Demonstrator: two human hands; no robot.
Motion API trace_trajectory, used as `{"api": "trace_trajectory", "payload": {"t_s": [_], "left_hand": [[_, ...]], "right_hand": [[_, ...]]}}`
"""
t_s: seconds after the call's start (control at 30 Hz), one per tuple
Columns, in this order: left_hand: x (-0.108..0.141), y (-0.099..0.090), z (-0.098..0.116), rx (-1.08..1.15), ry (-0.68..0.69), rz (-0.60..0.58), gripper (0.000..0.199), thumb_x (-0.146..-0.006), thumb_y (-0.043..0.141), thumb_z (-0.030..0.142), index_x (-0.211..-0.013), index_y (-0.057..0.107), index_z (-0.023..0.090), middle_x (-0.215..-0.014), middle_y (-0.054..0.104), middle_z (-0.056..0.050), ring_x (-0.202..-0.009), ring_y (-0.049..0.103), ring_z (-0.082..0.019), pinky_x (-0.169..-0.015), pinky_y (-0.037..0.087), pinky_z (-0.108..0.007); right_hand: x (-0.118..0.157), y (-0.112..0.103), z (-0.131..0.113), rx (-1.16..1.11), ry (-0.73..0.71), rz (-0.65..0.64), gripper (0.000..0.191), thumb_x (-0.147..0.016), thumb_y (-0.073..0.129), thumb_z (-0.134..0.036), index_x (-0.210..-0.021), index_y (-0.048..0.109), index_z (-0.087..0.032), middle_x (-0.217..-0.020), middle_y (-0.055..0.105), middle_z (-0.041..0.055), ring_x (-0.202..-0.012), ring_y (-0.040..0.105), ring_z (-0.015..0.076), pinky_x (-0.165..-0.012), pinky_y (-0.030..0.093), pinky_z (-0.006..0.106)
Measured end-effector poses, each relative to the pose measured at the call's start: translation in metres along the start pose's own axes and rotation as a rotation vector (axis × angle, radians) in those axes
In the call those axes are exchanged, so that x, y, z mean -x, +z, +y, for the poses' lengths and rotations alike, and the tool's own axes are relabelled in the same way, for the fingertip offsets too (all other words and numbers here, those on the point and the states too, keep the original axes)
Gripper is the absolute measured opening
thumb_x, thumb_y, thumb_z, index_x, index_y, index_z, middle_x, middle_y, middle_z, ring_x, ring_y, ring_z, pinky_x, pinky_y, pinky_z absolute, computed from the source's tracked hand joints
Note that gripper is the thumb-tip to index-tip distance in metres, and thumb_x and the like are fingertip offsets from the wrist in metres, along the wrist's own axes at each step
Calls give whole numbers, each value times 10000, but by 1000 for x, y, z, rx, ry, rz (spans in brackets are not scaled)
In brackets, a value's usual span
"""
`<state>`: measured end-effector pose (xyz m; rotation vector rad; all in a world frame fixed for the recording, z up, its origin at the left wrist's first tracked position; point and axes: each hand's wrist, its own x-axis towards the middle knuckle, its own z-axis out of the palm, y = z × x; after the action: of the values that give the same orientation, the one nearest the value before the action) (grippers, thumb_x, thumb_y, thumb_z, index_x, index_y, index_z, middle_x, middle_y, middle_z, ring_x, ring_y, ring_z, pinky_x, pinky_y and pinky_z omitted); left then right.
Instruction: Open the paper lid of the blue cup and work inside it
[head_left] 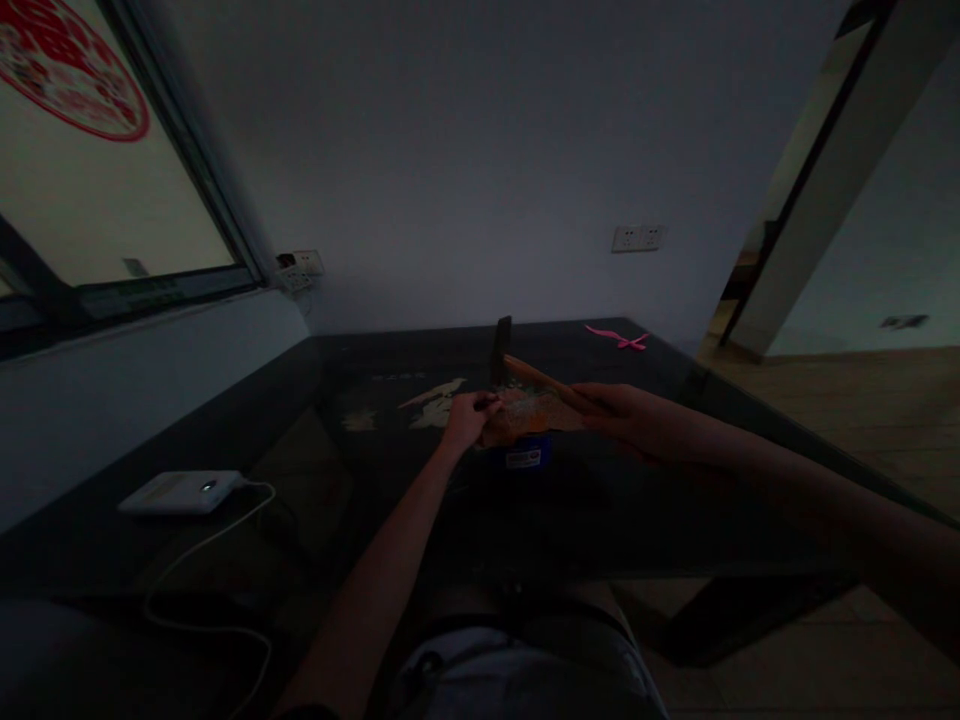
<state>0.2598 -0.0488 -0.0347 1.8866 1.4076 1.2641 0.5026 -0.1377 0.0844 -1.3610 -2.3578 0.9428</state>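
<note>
My right hand (615, 410) is closed around the wooden handle of a hammer (546, 380). The hammer's dark head stands up over the far side of a brownish-orange sheet-like piece (517, 412) with a ragged edge. That piece lies on top of a blue container (529, 455) with a pale label, on the dark table. At the left edge of the piece, my left hand (469, 418) has its fingers closed in a pinch. Something small and dark shows at its fingertips, too dim to name. Pale torn scraps (435, 407) lie just beyond that hand.
A white power bank (184, 492) with a white cable lies at the left on the dark table (337, 520). A pink strap-like thing (621, 338) is at the far right corner. The wall (465, 200) with sockets (637, 238) rises behind the table.
</note>
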Motion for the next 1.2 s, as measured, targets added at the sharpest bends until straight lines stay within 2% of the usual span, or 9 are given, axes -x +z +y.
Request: {"api": "trace_trajectory", "payload": {"t_s": [0.1, 0.23, 0.37, 0.47, 0.6, 0.73, 0.9, 1.03, 1.2], "left_hand": [[0, 0, 0, -4, -4, 5, 112, -770, 602, 171, -795, 705, 135, -864, 730, -70, -813, 668, -193, -753, 509, -289], [1, -1, -1, -26, -14, 26, 125, -739, 644, 179, -833, 706, 127, -842, 730, -73, -791, 667, -219, -711, 514, -305], [1, 0, -1, -19, -18, 24, 112, -764, 606, 151, -813, 706, 135, -846, 730, -67, -802, 668, -200, -741, 512, -293], [1, 0, -1, -11, -24, 9, 113, -771, 595, 148, -789, 705, 137, -840, 731, -66, -789, 668, -190, -749, 512, -287], [1, 0, 1, -17, -29, 12, 110, -767, 603, 162, -799, 706, 140, -838, 731, -60, -773, 664, -191, -733, 515, -289], [1, -1, 3, -37, -28, 27, 105, -735, 640, 172, -810, 702, 131, -826, 730, -58, -791, 659, -202, -711, 509, -282], [3, -2, 6, -28, -28, 24, 120, -764, 606, 168, -819, 706, 130, -856, 728, -67, -779, 660, -185, -711, 506, -269], [3, -2, 6, -23, -29, 22, 113, -764, 609, 181, -795, 708, 135, -844, 726, -65, -748, 657, -182, -694, 506, -269], [1, -2, 3, -39, -34, 37, 113, -745, 634, 201, -800, 705, 132, -777, 722, -47, -719, 648, -183, -650, 498, -261]], "right_hand": [[-3, 3, 2, 27, -14, 20, 429, -870, 449, -262, -1291, 424, -183, -555, 451, -61, -348, 398, 62, -320, 340, 165], [-8, 4, 3, 81, -27, -27, 388, -861, 443, -226, -1247, 455, -182, -629, 482, -36, -366, 410, 62, -318, 349, 173], [-3, -6, -3, 60, -16, -49, 387, -881, 422, -272, -1247, 447, -146, -590, 438, -51, -373, 414, 68, -309, 355, 167], [1, -9, -8, 28, -25, -20, 383, -874, 426, -246, -1245, 450, -155, -559, 430, -60, -354, 406, 67, -297, 335, 161], [-1, -1, -3, 26, -37, 10, 391, -878, 424, -264, -1257, 439, -167, -562, 440, -62, -346, 396, 66, -301, 342, 164], [-8, 7, 6, 64, -117, 40, 353, -858, 473, -264, -1198, 497, -173, -620, 500, -33, -386, 429, 65, -317, 342, 153], [-2, -1, 3, -9, -20, -9, 400, -880, 433, -279, -1264, 438, -165, -564, 439, -64, -342, 395, 52, -302, 346, 147], [-1, 0, 3, -26, -31, 10, 413, -876, 437, -268, -1275, 427, -163, -553, 414, -71, -342, 389, 55, -297, 339, 149], [-9, 8, 11, 64, -53, 24, 413, -863, 441, -242, -1267, 447, -159, -610, 472, -43, -382, 437, 72, -319, 360, 168]]}}
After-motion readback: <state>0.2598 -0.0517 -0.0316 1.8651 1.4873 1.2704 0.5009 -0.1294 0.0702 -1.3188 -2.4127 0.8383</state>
